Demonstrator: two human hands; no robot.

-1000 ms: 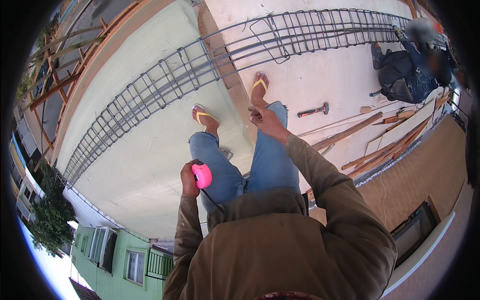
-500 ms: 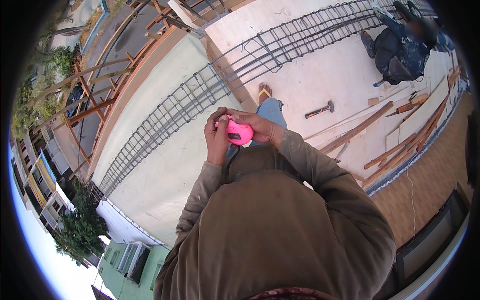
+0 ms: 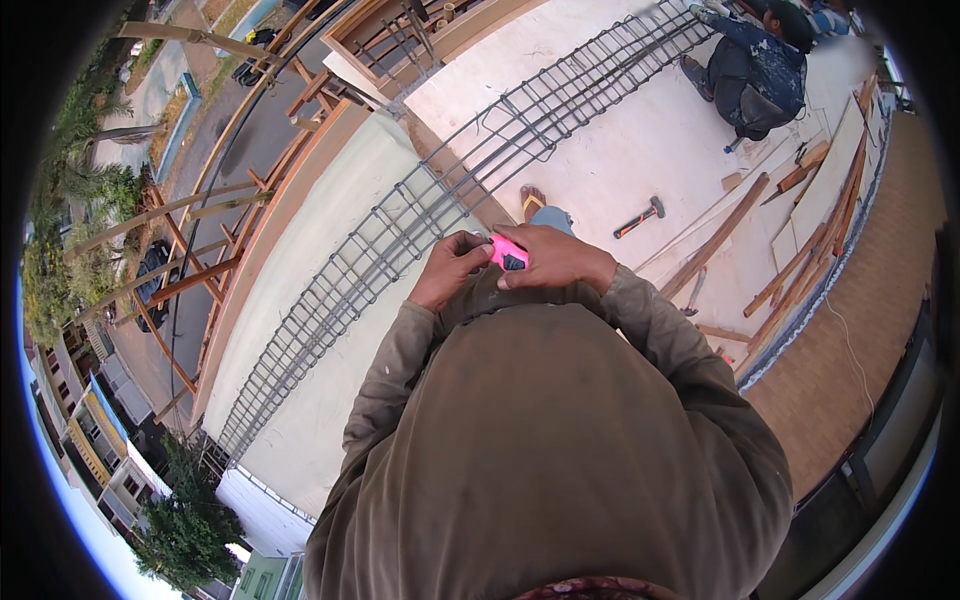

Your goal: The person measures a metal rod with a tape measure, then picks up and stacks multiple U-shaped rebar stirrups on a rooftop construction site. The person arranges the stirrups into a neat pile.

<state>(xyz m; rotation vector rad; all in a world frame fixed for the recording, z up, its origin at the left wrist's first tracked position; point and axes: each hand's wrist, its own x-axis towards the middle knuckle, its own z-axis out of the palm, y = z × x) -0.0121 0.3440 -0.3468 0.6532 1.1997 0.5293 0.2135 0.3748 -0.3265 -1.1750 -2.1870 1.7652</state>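
Note:
A pink palm-sized case (image 3: 509,246), rounded like a tape measure and with a dark panel, is held in front of my body. My right hand (image 3: 553,257) grips it from the right, the fingers over its top and the thumb below. My left hand (image 3: 457,266) is at its left end, thumb and forefinger pinched together; whatever lies between those fingertips is too small to make out. Beyond my hands runs a long rebar cage (image 3: 400,215), lying diagonally across pale panels. My foot in a yellow-strapped sandal (image 3: 533,203) stands on the panels beside the cage.
A hammer (image 3: 640,217) lies to the right on the pale panel deck (image 3: 630,150). Wooden planks (image 3: 720,235) and offcuts are strewn along the right edge. At the far right a co-worker (image 3: 757,75) crouches by the cage's end. Timber framing (image 3: 205,270) borders the deck's left edge, above a street.
The pink case has turned in my right hand, and my left hand has shifted from around it to its left end. My view has tilted slightly, and the co-worker appears farther left.

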